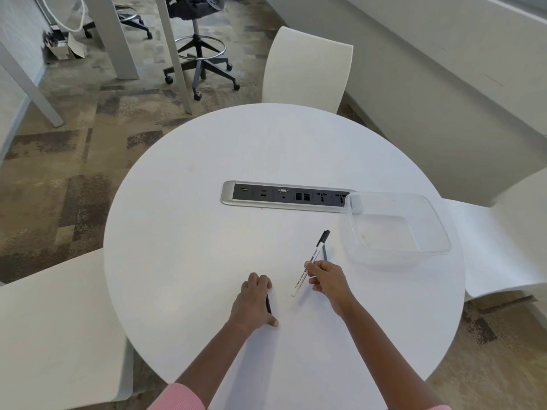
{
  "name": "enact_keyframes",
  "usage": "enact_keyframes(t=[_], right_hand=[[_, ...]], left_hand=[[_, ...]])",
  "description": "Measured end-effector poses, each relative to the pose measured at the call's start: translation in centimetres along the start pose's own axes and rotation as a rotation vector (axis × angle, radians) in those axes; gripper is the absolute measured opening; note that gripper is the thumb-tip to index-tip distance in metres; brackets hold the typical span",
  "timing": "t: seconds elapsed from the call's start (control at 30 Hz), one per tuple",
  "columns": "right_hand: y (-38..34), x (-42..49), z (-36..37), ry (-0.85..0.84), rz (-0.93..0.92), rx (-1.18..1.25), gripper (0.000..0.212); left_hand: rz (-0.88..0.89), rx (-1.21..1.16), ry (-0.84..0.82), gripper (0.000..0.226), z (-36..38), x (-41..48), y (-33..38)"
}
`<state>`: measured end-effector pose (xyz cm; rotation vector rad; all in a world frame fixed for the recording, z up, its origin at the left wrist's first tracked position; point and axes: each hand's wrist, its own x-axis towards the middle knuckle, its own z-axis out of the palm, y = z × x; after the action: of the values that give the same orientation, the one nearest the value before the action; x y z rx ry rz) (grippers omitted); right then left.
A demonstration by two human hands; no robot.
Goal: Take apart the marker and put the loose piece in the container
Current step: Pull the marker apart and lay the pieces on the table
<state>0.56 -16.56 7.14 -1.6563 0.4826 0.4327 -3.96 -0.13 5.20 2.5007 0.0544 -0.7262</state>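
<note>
Just beyond our right hand (pixel 325 279), which is pinching the white marker (pixel 309 263) mid-barrel, the clear container (pixel 438 229) is waiting empty, while our left hand (pixel 256 303) is closing on a dark piece (pixel 268 304), seemingly the cap, readying its drop.

Left hand (pixel 257 301) curled palm-down; right hand (pixel 327 279) raised, fingers pinched.

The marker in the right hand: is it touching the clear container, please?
Apart. The head view shows bare table between the marker and the container.
</note>
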Motion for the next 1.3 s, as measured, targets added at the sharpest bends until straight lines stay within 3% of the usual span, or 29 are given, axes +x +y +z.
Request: enact_keyframes(t=[0.33, 0.8, 0.97, 1.2, 1.3], right_hand=[[0.5, -0.1, 0.1, -0.002, 0.009, 0.032, 0.021], [-0.3, 0.5, 0.1, 0.092, -0.081, 0.269, 0.012], [-0.1, 0.7, 0.3, 0.219, -0.216, 0.006, 0.010], [0.2, 0.1, 0.7, 0.221, -0.436, -0.454, 0.014], [0.1, -0.2, 0.8, 0.205, -0.502, -0.545, 0.016]], left_hand=[[0.047, -0.104, 0.096, 0.052, 0.0, 0.9, -0.9], [0.059, -0.032, 0.143, 0.058, -3.3, 3.5, -1.5], [0.060, -0.006, 0.141, 0.061, -3.3, 3.5, -1.7], [0.055, 0.019, 0.197, 0.069, -2.5, 3.1, -1.7], [0.063, 0.049, 0.238, 0.068, -2.1, 3.0, -1.8]])
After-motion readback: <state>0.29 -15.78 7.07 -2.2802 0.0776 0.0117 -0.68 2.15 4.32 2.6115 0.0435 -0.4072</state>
